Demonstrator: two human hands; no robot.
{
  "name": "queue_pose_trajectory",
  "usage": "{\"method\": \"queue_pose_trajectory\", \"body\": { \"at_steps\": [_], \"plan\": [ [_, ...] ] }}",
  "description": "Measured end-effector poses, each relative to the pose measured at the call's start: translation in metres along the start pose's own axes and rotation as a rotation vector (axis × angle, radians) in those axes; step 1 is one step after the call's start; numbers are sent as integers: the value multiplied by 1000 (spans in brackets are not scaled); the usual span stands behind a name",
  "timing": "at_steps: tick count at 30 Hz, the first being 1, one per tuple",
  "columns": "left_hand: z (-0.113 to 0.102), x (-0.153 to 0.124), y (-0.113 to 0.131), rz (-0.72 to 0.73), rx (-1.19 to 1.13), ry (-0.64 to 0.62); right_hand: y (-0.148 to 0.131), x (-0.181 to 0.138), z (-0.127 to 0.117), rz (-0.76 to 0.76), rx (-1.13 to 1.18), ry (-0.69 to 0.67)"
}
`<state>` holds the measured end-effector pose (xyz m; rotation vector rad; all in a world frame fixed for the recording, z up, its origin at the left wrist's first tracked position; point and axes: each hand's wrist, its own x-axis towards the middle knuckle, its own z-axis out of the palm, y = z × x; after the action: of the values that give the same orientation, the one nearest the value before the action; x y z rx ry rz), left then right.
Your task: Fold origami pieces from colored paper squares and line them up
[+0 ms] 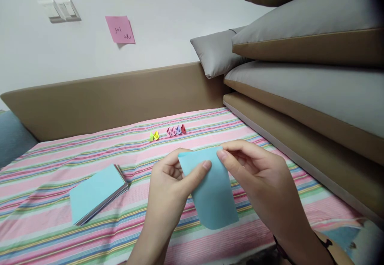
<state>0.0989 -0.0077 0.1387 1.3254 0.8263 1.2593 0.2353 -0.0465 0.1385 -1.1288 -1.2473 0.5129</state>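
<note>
A light blue sheet of paper (pixel 213 195) is held up over the striped bedsheet (pixel 60 229), folded over so its lower edge curves. My left hand (pixel 171 185) pinches its upper left corner with thumb on top. My right hand (pixel 258 177) pinches the upper right corner between thumb and forefinger. A stack of coloured paper squares (pixel 96 193), blue on top, lies to the left of my hands. Farther back sits a row of several small folded paper pieces (pixel 172 132), yellow, green, pink and purple.
A brown padded bed board (pixel 114 97) runs along the back. Grey and brown cushions (pixel 309 69) are stacked at the right, with a grey pillow (pixel 214 53) behind. A pink sticky note (pixel 120 29) and a wall switch (pixel 61 10) are on the white wall.
</note>
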Motion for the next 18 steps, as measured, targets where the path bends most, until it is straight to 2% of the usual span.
{"method": "queue_pose_trajectory", "body": {
  "at_steps": [11,18],
  "plan": [
    [0,0,1,-8,78,31,0,1,0,28,35,-32],
    [0,1,0,-12,48,-9,1,2,1,26,-6,-16]
  ]
}}
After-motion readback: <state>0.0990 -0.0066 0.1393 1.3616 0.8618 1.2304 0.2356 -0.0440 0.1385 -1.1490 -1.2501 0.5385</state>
